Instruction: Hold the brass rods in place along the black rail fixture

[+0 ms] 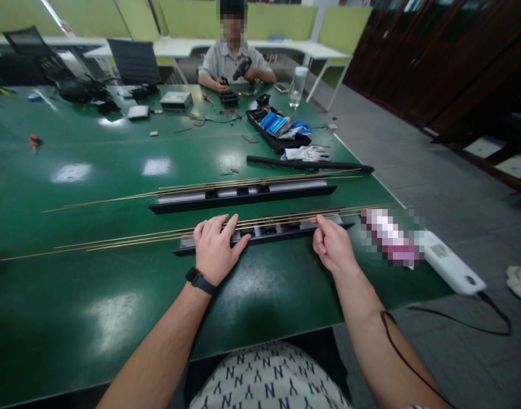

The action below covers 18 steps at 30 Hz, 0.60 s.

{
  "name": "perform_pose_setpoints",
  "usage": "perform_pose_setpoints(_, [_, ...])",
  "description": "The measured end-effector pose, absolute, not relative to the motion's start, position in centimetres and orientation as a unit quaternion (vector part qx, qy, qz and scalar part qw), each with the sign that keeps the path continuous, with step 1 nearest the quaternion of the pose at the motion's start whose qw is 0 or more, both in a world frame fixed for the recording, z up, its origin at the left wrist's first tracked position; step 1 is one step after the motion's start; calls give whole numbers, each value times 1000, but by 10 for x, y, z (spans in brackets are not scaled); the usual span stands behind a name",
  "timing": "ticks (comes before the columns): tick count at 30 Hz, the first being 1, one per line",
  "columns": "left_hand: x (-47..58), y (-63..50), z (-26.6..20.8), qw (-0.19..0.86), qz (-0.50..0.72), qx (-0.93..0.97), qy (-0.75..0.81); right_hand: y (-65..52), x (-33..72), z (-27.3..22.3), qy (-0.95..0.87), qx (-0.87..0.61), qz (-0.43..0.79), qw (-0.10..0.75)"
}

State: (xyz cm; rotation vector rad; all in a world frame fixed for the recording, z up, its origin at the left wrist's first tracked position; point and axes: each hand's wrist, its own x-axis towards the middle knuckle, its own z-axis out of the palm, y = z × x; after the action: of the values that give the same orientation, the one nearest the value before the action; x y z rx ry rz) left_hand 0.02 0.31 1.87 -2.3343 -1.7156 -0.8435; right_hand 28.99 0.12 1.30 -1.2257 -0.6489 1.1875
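Observation:
Several thin brass-coloured rods [137, 239] lie lengthwise over a long dark channel [301, 232] with black blocks inside it. My left hand [215, 244] rests on the channel's left part, fingers spread across the rods and thumb apart. Towards the channel's right end, my right hand [333, 244] has its fingers curled, with the thumb and forefinger closed at a rod. The exact pinch is partly hidden. Just beyond lies a second similar channel [243, 197], with more brass rods [111, 199] along its far side.
Behind the channels are a black bar [307, 163], white gloves [306, 153] and a black tray [260, 126] holding a blue pack. A white power strip [452, 264] sits at the right edge. Across the green table [116, 318], a person holds a drill [242, 68].

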Motion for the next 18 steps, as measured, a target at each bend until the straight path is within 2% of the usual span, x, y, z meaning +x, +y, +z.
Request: perform_pose_setpoints(18, [0, 3, 18, 56, -275, -772, -570, 2, 291, 11, -292, -529, 517, 606])
